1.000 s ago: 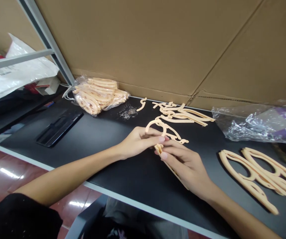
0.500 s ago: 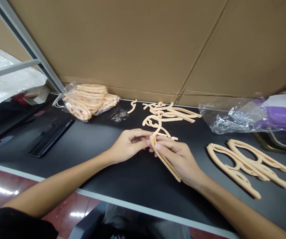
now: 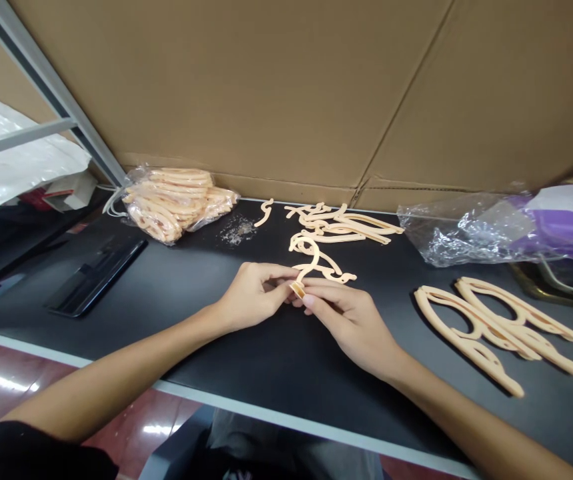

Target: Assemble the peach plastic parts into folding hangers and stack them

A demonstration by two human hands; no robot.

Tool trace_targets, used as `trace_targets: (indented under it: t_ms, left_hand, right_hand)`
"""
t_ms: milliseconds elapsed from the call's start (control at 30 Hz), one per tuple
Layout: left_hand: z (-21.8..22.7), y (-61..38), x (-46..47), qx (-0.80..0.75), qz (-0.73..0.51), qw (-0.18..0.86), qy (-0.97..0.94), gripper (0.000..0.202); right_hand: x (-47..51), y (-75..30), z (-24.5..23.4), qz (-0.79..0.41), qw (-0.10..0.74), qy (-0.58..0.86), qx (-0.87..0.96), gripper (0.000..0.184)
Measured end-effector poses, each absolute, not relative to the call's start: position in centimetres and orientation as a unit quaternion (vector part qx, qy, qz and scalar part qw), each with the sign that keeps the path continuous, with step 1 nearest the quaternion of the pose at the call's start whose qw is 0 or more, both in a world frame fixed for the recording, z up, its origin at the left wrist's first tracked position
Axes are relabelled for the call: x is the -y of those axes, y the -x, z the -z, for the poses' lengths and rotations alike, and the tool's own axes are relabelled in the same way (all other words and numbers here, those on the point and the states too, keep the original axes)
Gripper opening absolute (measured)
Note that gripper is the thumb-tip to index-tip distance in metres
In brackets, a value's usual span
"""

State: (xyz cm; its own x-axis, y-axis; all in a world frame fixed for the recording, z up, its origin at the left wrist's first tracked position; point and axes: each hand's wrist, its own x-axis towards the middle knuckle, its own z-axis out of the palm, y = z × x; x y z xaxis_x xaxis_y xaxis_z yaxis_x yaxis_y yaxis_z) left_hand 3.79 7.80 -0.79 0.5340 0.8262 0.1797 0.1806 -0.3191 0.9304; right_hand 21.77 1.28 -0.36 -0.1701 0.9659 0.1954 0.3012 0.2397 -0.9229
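Between my hands, above the black table (image 3: 246, 360), is a cream plastic folding hanger (image 3: 297, 289), its curved hook pointing away from me. My left hand (image 3: 256, 293) pinches it from the left with thumb and fingers. From the right, the thumb and fingers of my right hand (image 3: 351, 317) close on the same hanger. Its arm is turned nearly end-on, so most of its length is hidden. Just beyond my fingers lie loose cream hooks (image 3: 334, 270). Behind them is a pile of cream hanger arms (image 3: 351, 230).
Two folded hangers (image 3: 471, 320) lie at the right. A clear bag of hanger parts (image 3: 176, 200) sits back left, near a single hook (image 3: 265, 213) and some crumbs (image 3: 238, 231). A glossy black slab (image 3: 99, 277) lies left; crumpled clear plastic (image 3: 466, 233) is back right.
The hanger has been turned: its arm, seen lengthwise slanting toward me before, now shows almost end-on, and its hook stands out more. Both hands keep hold, the right tilted slightly lower.
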Motion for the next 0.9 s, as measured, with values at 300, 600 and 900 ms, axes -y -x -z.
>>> trace_targets:
  t_ms: [300,600,900]
  left_hand:
    - [0.2,-3.5,-7.9,-0.285,-0.368,0.289,-0.836,0.021]
    - [0.5,-3.3,-8.0,-0.252,-0.376,0.225,-0.863,0.022]
    - [0.1,-3.0,-8.5,-0.302,-0.409,0.213,-0.834,0.017]
  right_hand:
    - [-1.6,-22.0,0.1,-0.399,0.439,0.476,0.649,0.023]
    - [-1.6,-21.8,-0.2,-0.505,0.465,0.464,0.560,0.029]
    - [-1.8,-22.7,-1.2,-0.580,0.417,0.470,0.518,0.036]
